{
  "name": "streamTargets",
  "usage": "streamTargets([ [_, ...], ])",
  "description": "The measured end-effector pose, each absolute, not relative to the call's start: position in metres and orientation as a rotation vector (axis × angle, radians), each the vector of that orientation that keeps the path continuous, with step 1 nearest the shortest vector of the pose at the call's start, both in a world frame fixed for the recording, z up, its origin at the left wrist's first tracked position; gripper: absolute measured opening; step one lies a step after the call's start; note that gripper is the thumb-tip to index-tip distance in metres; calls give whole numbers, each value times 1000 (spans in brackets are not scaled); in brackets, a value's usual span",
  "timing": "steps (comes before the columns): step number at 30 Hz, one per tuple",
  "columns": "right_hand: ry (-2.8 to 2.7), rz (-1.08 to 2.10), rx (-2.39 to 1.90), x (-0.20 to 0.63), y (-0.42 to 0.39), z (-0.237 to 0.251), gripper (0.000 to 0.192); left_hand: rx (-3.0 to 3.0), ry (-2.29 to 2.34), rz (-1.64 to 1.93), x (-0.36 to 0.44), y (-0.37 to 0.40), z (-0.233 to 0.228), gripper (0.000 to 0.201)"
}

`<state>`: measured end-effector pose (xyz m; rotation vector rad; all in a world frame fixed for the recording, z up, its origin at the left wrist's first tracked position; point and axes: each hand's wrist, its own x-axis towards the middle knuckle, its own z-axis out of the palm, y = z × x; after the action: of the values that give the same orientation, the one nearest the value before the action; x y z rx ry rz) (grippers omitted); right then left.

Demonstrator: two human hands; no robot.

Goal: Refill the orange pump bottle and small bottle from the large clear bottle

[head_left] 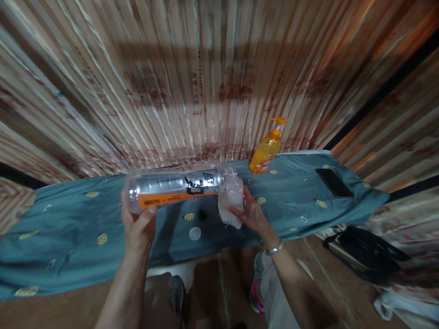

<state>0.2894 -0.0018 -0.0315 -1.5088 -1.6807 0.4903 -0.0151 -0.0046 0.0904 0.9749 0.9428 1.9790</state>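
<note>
Knees and grey trousers [274, 292] sat lowest in frame while I kept my left hand [139, 226] clamped round the sideways bottle [174, 188] at frame centre, my right hand [252, 212] pinching a crumpled wipe [231, 201] against its neck, best rubbed firmly above the counter [68, 228].

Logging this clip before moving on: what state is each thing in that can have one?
Plastic bottle: uncapped, held sideways above the table.
Left hand: gripping the bottle's base end.
Right hand: holding a crumpled white cloth at the bottle's mouth.
White cap: off, lying on the blue tablecloth.
Soap dispenser: upright, pump on, partly full.
Phone: lying flat, screen dark.
</note>
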Motion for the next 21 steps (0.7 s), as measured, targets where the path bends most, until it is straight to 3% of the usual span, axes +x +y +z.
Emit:
streamTargets([
  [21,-1645,523,-1533,285,-3,-24,84,1121,984,1944,-17,-5,85,73],
])
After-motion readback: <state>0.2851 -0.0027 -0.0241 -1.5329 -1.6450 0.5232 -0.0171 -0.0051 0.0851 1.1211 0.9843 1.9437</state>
